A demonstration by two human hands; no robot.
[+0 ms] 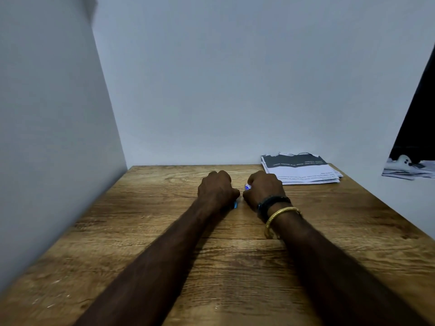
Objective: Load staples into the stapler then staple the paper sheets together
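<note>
The table (141, 231) is matt, grainy wood; the printed paper sheets (303, 171) look smooth; the bangle (280, 214) is shiny metal.

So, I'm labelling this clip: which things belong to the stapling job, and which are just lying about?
Job: stack of paper sheets; blue item gripped by the left hand; blue-and-white item pinched by the right hand (both mostly hidden, presumably stapler and staples).
Not the job: wooden table; picture at the right edge; gold bangle; black wristband.
</note>
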